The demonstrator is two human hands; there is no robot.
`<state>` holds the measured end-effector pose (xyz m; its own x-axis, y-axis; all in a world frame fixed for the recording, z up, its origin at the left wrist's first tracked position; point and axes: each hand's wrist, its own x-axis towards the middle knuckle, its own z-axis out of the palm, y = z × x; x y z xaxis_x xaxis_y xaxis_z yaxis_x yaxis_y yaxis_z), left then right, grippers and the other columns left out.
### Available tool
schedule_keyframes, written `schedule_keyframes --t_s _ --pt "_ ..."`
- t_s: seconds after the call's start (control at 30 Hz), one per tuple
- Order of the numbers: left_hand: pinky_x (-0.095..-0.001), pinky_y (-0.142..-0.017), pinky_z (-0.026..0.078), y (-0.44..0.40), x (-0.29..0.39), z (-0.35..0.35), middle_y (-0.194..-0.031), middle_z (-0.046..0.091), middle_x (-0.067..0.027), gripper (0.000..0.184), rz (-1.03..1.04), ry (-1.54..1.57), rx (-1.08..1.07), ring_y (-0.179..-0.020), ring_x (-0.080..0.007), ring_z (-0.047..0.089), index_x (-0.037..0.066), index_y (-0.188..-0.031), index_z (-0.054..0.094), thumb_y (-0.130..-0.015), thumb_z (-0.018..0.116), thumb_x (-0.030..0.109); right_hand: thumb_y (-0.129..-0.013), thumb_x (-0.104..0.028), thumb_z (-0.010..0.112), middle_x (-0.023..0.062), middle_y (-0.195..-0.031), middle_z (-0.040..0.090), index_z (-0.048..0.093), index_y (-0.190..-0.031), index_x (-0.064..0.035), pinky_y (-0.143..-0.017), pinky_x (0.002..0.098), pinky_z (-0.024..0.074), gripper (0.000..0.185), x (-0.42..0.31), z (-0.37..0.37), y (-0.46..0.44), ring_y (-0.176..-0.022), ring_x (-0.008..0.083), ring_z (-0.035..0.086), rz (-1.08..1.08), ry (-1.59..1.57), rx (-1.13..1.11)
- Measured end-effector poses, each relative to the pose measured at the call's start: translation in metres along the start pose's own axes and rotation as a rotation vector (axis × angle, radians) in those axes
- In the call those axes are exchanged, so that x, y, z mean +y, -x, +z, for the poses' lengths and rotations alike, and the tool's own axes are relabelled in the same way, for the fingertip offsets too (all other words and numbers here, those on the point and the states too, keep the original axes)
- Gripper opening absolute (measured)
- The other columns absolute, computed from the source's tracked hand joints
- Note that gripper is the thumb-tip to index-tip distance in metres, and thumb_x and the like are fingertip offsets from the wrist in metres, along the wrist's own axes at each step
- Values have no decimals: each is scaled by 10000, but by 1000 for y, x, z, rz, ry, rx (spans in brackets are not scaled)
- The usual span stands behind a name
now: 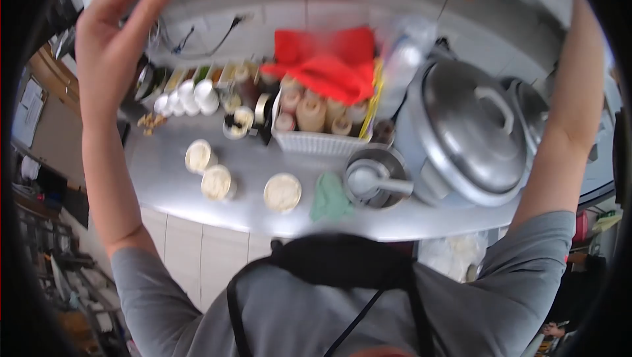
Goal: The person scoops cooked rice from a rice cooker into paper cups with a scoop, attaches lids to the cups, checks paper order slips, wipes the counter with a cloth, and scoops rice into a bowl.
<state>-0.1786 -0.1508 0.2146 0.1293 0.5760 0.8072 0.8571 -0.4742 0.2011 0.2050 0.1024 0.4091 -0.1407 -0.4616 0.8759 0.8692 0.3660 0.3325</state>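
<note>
My left hand (pixel 117 25) is raised at the upper left, above the counter. Its thumb and fingers are loosely curved with a gap between them, and I see nothing held. My right forearm reaches up along the right side, and the right hand lies beyond the frame's edge. On the steel counter below stand two cups (pixel 216 182) filled with something pale and creamy. A similar filled cup (pixel 283 192) stands apart to their right, beside a green cloth (pixel 331 198). Neither hand touches these things.
A white basket (pixel 319 143) of bottles, partly under a red cloth (pixel 329 61), stands at the back. Right of it are a metal bowl holding a scoop (pixel 378 182) and a large lidded pot (pixel 471 127). White cups (pixel 187 97) and condiment containers line the back left.
</note>
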Motion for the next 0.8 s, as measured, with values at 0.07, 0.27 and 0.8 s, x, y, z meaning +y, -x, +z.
schedule_keyframes --t_s 0.07,0.27,0.8 --pt "-190 -663 368 20 8 7 -1110 536 -105 112 -9 -26 88 -778 -75 495 -13 -871 603 -826 554 78 -741 -184 583 109 -799 611 616 -821 -53 -658 350 442 157 -58 -38 30 -785 275 569 31 -183 -120" --pt "-233 -812 422 137 -52 14 -1091 563 -97 131 -341 327 2 -960 -125 534 22 -915 627 -817 578 94 -837 -143 478 153 -835 611 614 -805 2 -643 360 484 202 -176 -121 146 -694 262 583 536 -1147 -510" --pt "-321 -921 343 360 -50 219 -1168 511 -143 486 -1348 708 -140 -1095 -265 464 -4 -1151 497 -895 412 401 -802 -131 600 -18 -746 560 595 -900 -23 -625 202 401 146 -498 -310 446 -634 74 467 1988 -933 -1138"
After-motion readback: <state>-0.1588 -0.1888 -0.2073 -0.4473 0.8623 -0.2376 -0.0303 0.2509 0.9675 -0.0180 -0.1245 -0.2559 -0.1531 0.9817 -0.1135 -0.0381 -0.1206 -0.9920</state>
